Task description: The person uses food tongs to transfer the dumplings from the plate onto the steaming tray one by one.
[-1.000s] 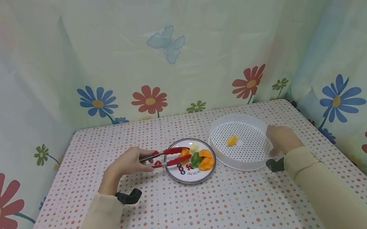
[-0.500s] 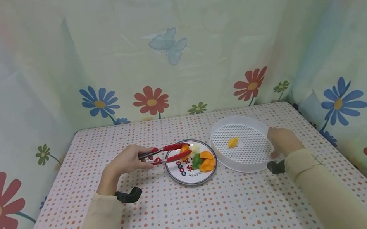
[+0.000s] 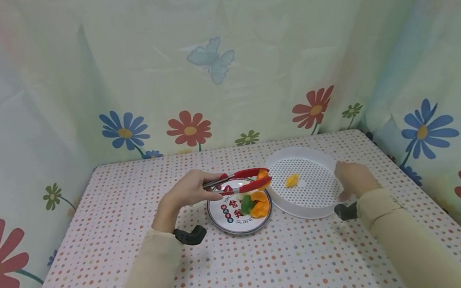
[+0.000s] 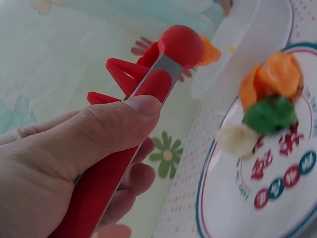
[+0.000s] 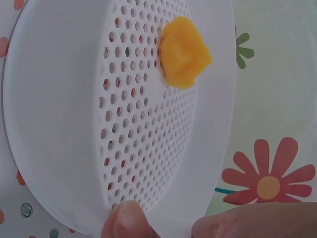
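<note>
My left hand grips red-and-metal tongs. An orange dumpling-shaped piece sits between the tong tips, raised over the right rim of the plate beside the white basket. Still on that plate are orange pieces, a green piece and a whitish one. My right hand pinches the near right wall of a round white perforated basket, with the thumb showing inside the wall in the right wrist view. Inside lies one yellow dumpling-shaped piece.
A dotted cloth covers the table. Flower-printed curtain closes off the back and both sides. Plate and basket stand side by side, nearly touching. Black wrist mounts sit under both wrists.
My left hand has moved right and up with the tongs, lifting the orange piece off the plate's upper part toward the basket. My right hand has kept its place on the basket.
</note>
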The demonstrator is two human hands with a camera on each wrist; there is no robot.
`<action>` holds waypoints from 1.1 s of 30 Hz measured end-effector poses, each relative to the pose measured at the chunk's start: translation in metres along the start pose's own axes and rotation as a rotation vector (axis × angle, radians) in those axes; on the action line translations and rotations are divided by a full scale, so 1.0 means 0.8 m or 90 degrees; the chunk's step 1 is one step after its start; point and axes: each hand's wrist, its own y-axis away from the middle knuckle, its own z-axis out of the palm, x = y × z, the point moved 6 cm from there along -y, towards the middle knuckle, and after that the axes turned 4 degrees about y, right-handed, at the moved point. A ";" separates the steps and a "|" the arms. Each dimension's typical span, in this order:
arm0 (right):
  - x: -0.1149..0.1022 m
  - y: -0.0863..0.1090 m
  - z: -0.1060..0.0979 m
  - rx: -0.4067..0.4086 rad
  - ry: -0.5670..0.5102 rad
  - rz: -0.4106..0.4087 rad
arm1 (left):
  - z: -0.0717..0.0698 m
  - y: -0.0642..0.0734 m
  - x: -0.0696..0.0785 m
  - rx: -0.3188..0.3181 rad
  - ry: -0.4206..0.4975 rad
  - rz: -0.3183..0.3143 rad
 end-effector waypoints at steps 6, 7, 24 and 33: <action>0.008 -0.012 0.015 0.010 0.008 0.005 | 0.027 -0.031 0.033 -0.020 -0.028 0.043; 0.009 -0.010 0.014 0.009 0.005 0.003 | 0.033 -0.036 0.038 -0.025 -0.030 0.048; -0.020 0.022 -0.028 -0.008 0.072 -0.043 | 0.091 -0.095 0.096 -0.091 -0.131 0.053; -0.029 0.031 -0.035 0.044 0.143 -0.081 | 0.101 -0.097 0.093 -0.096 -0.136 0.030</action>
